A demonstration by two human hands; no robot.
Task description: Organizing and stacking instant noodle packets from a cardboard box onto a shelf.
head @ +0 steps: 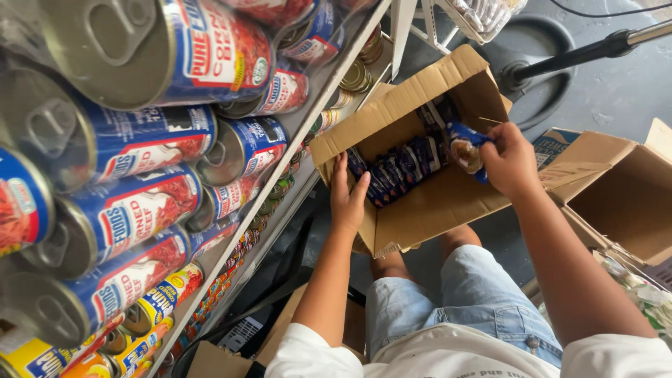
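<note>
Head view: the right hand (509, 162) pinches a small blue foil packet (465, 145) above the open brown cardboard box (434, 210) at frame centre; the left hand (348, 196), fingers open, steadies its near wall. Lifting straight up should avoid snagging the flaps. Blue-and-red tinned cans (140, 161) fill the metal shelf (308, 119) upper left; grey floor (616, 91) behind.

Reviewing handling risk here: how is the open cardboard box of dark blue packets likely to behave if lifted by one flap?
The cardboard box looks thin; its flaps already bend, so one would probably fold. The row of blue packets could slide, since it fills only part of the box. The left hand steadying a wall suggests it shifts easily.
</note>
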